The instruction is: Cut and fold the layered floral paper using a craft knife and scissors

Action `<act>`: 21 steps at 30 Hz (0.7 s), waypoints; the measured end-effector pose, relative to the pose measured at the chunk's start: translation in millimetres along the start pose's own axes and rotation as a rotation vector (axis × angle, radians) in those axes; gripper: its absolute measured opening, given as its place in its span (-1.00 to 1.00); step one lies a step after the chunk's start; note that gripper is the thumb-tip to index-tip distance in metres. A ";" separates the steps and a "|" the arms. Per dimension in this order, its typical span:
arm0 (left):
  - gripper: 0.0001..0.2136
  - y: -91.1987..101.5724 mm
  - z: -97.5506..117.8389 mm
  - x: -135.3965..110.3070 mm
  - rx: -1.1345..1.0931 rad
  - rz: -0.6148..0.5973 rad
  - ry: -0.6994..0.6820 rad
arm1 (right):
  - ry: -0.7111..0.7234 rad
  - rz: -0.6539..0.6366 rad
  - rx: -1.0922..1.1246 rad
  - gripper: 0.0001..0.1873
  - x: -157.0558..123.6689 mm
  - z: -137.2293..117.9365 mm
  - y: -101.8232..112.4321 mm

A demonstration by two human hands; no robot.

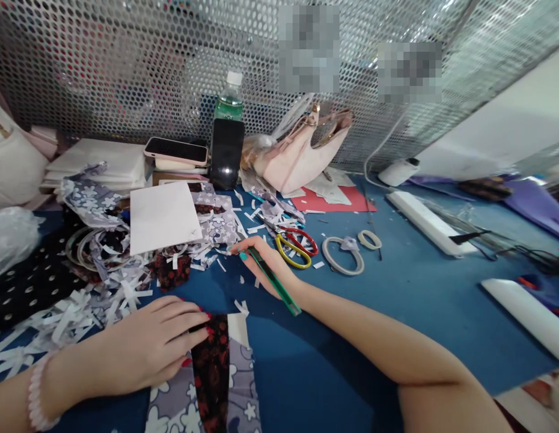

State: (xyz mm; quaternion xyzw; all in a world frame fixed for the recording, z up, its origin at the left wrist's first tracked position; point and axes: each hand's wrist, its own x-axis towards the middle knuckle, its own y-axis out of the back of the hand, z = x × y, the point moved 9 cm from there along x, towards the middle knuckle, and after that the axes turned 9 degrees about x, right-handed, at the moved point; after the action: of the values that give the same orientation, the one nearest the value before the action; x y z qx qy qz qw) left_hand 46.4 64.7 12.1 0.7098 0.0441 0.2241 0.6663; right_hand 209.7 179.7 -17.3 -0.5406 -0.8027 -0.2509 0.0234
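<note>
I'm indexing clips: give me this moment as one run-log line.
left hand laid on patterned fabric | right hand holding slim green tool | nearby: scissors | surface: blue tabletop

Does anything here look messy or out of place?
Yes: the loose white strips look untidy, tangled in a heap beside the left hand. Stray white scraps also lie scattered around the right hand.

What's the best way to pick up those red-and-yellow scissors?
Probably by the red loop and yellow loop, coming from the near right: both lie exposed on that side, while the blades point away leftward among scraps.
</note>
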 end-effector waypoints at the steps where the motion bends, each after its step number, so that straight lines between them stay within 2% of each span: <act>1: -0.70 0.7 -0.1 0.5 -0.014 -0.003 -0.002 | 0.029 -0.044 -0.034 -0.86 -0.4 -3.7 -3.9; 4: -0.68 1.7 -2.2 0.9 -0.034 0.000 0.007 | 0.170 -0.155 -0.119 -0.79 -2.7 -17.0 -14.6; 7: -0.68 -0.4 -3.6 -0.3 -0.047 -0.005 0.018 | 0.274 -0.213 -0.187 -0.80 -3.9 -25.7 -20.6; 15: -0.60 -15.0 -17.1 -11.0 0.047 -0.035 0.139 | 0.383 -0.338 -0.161 -0.84 -8.2 -38.3 -31.0; 21: -0.54 -20.3 -32.7 -19.2 0.144 -0.058 0.276 | 0.344 -0.345 -0.225 -0.83 -8.2 -30.9 -34.1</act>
State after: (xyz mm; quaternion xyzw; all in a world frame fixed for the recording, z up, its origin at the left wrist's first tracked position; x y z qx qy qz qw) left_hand 21.7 90.2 -12.1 0.7168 0.1717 0.2962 0.6074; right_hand 175.9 149.5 -5.7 -0.3443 -0.8342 -0.4271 0.0562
